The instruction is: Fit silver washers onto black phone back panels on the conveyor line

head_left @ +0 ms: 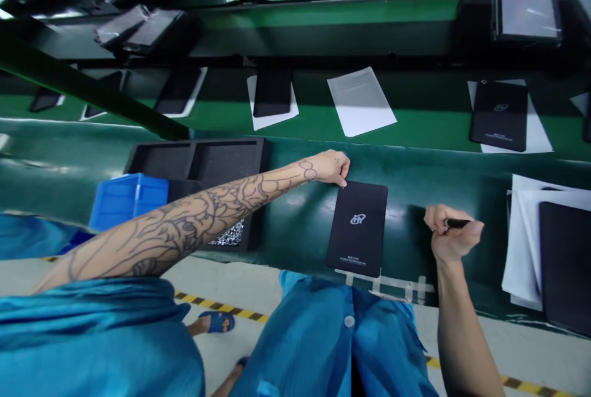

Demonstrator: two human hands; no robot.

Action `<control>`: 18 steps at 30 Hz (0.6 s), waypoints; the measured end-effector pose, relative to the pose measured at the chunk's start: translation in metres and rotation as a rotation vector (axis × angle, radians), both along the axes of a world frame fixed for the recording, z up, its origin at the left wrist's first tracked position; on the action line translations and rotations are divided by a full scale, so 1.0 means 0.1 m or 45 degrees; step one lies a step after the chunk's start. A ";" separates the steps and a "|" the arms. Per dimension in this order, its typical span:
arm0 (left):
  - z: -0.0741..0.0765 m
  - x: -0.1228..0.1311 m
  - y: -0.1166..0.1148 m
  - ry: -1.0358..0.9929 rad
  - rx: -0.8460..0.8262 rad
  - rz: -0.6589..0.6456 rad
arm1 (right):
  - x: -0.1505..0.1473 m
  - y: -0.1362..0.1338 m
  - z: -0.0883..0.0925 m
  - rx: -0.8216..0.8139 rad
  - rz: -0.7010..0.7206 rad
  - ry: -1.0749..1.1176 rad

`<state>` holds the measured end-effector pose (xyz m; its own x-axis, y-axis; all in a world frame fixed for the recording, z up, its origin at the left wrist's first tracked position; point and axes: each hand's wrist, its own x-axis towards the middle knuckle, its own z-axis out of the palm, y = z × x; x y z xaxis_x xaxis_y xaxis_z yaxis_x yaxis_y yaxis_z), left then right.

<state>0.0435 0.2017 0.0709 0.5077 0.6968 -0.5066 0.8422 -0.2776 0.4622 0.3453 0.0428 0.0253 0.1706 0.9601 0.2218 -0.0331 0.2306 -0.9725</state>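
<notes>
A black tablet [356,234] lies back side up on the green bench before me, a pale logo at its middle. At its upper left corner is my left hand [333,167], thumb and fingers pinched together; what they hold, if anything, is too small to tell. My right hand [452,231] is raised to the right of the tablet, not touching it, closed around a short dark pen-like tool [457,223].
A black divided tray [226,160] holding small shiny parts and a blue bin [129,200] sit left, partly behind my left forearm. White sheets [524,243] and another black tablet [567,261] lie right. Beyond, tablets and a white sheet [362,101] rest on a green strip.
</notes>
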 end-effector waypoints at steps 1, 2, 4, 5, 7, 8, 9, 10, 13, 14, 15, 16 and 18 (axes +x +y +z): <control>0.02 0.04 0.06 0.035 -0.002 -0.057 | 0.01 0.00 0.00 0.002 0.009 0.027; 0.05 0.10 0.12 0.072 0.009 -0.134 | 0.01 -0.01 0.00 0.013 0.015 0.063; 0.11 0.22 0.20 0.122 0.050 -0.342 | 0.03 -0.03 0.00 0.043 0.025 0.118; 0.13 0.27 0.23 0.121 0.064 -0.446 | 0.04 -0.04 0.00 0.053 0.026 0.122; 0.15 0.37 0.26 0.072 0.061 -0.581 | 0.05 -0.07 0.01 0.051 0.023 0.084; 0.15 0.39 0.27 0.037 0.047 -0.610 | 0.05 -0.08 0.02 0.047 0.022 0.059; 0.14 0.40 0.27 0.003 0.029 -0.619 | 0.05 -0.08 0.05 0.044 0.025 0.046; 0.12 0.40 0.28 -0.023 0.018 -0.611 | 0.03 -0.08 0.09 0.050 0.035 0.051; 0.07 0.28 0.27 -0.076 0.054 -0.530 | -0.17 0.01 0.27 0.124 0.110 0.108; 0.05 0.22 0.25 -0.103 0.080 -0.487 | -0.29 0.08 0.34 0.154 0.153 0.118; 0.04 0.15 0.23 -0.144 0.108 -0.434 | -0.43 0.16 0.40 0.181 0.217 0.119; 0.03 0.07 0.19 -0.203 0.136 -0.370 | -0.60 0.25 0.46 0.200 0.295 0.119; 0.04 -0.12 0.03 -0.386 0.209 -0.215 | -0.97 0.47 0.53 0.198 0.470 0.133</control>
<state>0.0310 0.2044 0.0750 0.7320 0.6500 -0.2043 0.6101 -0.4917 0.6213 0.2487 0.0893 0.0781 -0.1495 0.9175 0.3686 -0.2379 0.3284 -0.9141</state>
